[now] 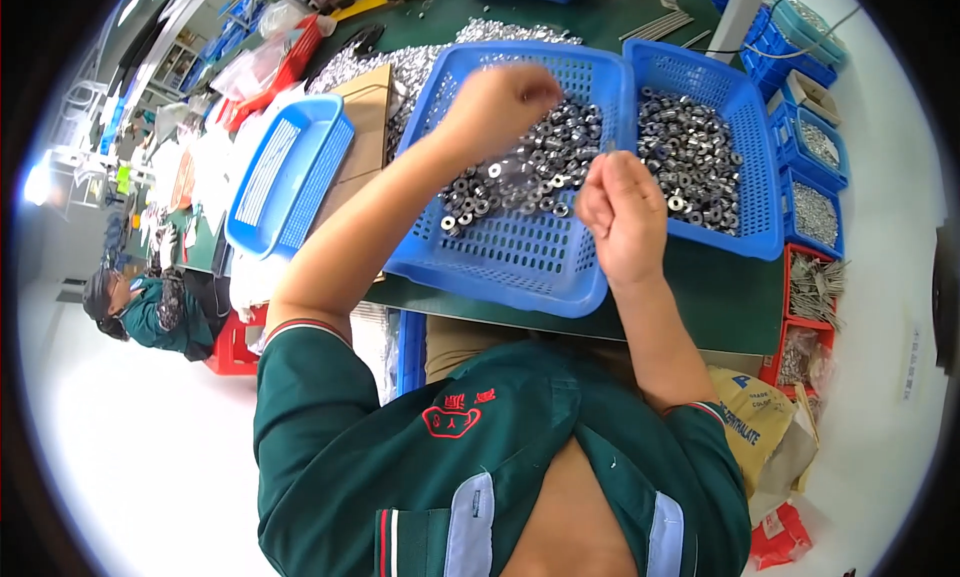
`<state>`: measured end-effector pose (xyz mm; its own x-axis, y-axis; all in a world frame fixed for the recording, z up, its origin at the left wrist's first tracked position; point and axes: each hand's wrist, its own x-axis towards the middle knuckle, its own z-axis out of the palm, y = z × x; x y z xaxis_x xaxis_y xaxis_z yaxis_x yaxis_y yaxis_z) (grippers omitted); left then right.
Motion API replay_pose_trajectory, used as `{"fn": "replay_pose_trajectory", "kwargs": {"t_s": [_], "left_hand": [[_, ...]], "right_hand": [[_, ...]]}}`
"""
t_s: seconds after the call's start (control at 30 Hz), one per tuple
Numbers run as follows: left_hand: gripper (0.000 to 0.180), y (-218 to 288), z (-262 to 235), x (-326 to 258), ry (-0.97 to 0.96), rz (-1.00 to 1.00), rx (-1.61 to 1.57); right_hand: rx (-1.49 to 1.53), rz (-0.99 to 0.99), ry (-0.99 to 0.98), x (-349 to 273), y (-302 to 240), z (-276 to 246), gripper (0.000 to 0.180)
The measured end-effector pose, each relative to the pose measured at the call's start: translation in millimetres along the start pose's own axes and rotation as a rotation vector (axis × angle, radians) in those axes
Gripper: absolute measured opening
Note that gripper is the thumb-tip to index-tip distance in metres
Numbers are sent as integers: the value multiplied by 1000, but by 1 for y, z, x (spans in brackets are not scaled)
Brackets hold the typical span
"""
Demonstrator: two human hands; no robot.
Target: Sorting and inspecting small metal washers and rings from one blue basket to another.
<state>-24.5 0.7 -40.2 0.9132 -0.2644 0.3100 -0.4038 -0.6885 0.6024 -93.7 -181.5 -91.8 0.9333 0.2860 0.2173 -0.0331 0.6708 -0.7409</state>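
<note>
My left hand (500, 107) is smeared by motion above the far part of a blue perforated basket (530, 267). Its fingers look curled, but I cannot make out whether they hold anything. Below it, many small ring-shaped metal parts (560, 142) lie heaped in that basket. Over the basket's right rim, my right hand (628, 217) is closed in a pinch, thumb against fingers. Something tiny may stick out at its fingertips, too small to name. A second blue basket (762, 202), just right of this hand, holds more of the same dark and shiny rings (690, 157).
Loose shiny metal pieces (490, 32) are piled behind the baskets on the green table (700, 287). At the left, an empty blue basket (290, 182) rests beside cardboard (362, 127). Blue and red bins (808, 287) line the right side. A co-worker (160, 312) sits far left.
</note>
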Motion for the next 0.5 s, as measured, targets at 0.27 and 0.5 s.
{"fn": "replay_pose_trajectory", "kwargs": {"t_s": [0.27,0.5], "left_hand": [[21,-30,47,-72,-504,-52,356],[16,-32,59,-77,-541,105,497]], "right_hand": [[-109,15,-16,-1,1,6,26],[-209,17,3,-1,3,9,22]]}}
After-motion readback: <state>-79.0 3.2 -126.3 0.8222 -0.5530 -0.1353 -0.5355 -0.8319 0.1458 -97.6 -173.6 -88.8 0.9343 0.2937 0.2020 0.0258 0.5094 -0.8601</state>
